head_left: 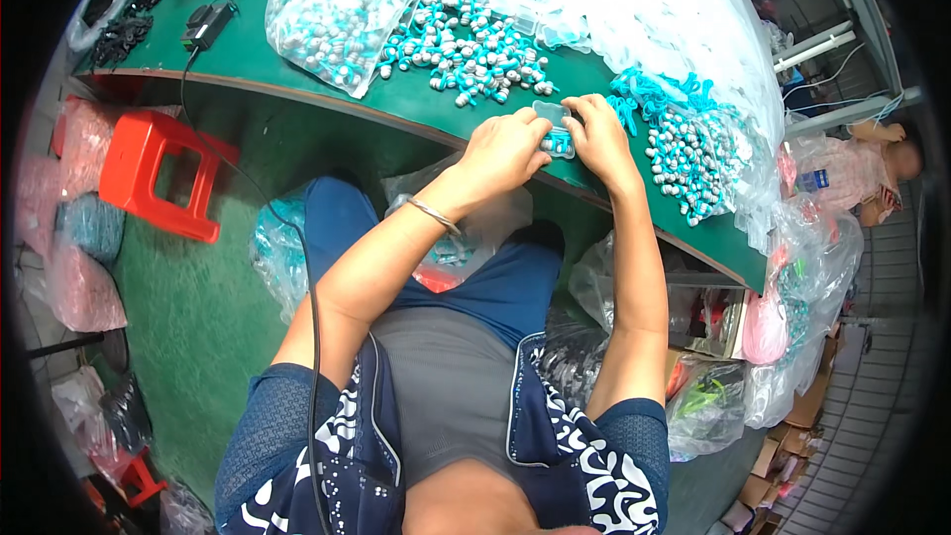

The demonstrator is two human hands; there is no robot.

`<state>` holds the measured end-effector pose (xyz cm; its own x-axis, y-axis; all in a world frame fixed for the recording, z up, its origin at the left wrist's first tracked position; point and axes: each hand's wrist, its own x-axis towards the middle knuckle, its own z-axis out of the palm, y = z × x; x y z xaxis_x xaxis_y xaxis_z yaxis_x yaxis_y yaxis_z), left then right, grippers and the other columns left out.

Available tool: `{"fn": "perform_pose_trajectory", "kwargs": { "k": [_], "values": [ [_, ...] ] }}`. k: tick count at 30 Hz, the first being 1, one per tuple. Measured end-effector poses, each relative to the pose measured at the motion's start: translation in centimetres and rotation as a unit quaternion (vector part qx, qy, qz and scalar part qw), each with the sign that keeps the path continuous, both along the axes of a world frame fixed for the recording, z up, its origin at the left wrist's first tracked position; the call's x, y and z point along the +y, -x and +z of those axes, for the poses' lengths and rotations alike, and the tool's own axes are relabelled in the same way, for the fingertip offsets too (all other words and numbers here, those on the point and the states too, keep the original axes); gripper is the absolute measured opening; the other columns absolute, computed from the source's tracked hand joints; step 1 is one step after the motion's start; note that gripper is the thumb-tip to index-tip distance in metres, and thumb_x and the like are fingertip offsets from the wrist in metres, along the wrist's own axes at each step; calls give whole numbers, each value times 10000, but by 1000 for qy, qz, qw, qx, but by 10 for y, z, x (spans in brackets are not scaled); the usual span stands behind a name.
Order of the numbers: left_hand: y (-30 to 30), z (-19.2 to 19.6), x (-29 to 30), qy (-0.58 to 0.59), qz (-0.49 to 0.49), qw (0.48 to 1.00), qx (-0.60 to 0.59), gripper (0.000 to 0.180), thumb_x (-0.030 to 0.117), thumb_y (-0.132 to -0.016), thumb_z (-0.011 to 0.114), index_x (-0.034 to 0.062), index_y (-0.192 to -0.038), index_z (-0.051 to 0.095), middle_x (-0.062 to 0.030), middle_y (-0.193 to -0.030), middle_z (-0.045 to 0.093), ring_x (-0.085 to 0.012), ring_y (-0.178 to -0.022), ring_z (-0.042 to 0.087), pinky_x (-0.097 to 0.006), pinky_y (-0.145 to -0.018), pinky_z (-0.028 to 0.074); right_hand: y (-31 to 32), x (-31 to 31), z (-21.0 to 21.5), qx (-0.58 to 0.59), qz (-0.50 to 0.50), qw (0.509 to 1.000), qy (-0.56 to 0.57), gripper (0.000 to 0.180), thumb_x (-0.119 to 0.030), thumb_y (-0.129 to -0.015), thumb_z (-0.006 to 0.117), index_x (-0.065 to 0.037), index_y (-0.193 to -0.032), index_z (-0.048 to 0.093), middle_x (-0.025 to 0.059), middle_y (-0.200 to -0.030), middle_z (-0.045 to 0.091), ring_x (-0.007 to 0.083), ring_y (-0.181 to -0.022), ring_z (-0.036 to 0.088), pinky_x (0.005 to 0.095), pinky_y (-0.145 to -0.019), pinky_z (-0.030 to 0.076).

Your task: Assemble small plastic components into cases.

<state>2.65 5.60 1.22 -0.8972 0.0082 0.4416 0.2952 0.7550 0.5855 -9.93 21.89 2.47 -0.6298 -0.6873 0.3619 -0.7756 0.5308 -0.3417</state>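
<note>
Between my two hands, at the near edge of the green table (416, 111), is a small clear plastic case (555, 117) with its lid up. Inside lie blue and grey-white pieces that look like corded earplugs (558, 143). My left hand (503, 151) grips the case from its left side, fingers curled. On the other side my right hand (600, 139) holds it, with thumb and fingers at the lid and edge. A loose heap of the same earplugs (475, 54) lies beyond my left hand. Another heap (693, 159) sits right of my right hand, with blue cords (664, 94) behind it.
A clear bag of earplugs (342, 20) stands at the back left, near a small black device (206, 26) with a cable. Clear plastic cases (634, 0) are piled at the back. Left on the floor is a red stool (163, 173). Another person (847, 170) is far right.
</note>
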Motion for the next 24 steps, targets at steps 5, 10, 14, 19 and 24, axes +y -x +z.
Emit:
{"fn": "perform_pose_trajectory", "kwargs": {
  "k": [5,10,14,19,24],
  "values": [
    [-3,2,0,-24,-2,1000,2,341,156,-767,769,69,-1052,603,-120,-936,587,-349,-844,635,-454,-710,507,-8,0,9,-78,-2,996,51,272,-30,-756,750,-22,-1008,651,108,-892,601,219,-721,591,340,-667,499],
    [-8,0,3,-43,7,997,65,315,138,-762,764,111,-1034,607,-92,-919,588,-322,-796,631,-451,-685,498,-15,0,6,-22,2,996,91,285,19,-729,758,-18,-984,634,96,-859,584,192,-648,566,320,-599,484],
    [-6,-8,3,-16,-5,994,111,258,137,-756,762,127,-980,636,-68,-896,590,-302,-763,627,-423,-658,489,-19,3,2,6,-2,994,112,289,14,-734,756,-23,-991,629,98,-855,578,199,-639,563,325,-590,482],
    [-4,-13,0,-21,-15,993,117,195,145,-747,760,115,-906,652,-55,-858,592,-286,-768,625,-414,-645,470,-24,1,1,31,5,991,132,284,20,-736,753,-20,-985,624,106,-871,585,211,-637,569,332,-590,483],
    [-6,-12,-1,-20,-13,993,112,240,135,-763,757,98,-963,630,-65,-835,601,-303,-762,624,-411,-664,490,-29,3,0,44,10,986,158,260,41,-745,738,-15,-971,621,115,-881,598,226,-662,585,344,-593,487]
  ]
}}
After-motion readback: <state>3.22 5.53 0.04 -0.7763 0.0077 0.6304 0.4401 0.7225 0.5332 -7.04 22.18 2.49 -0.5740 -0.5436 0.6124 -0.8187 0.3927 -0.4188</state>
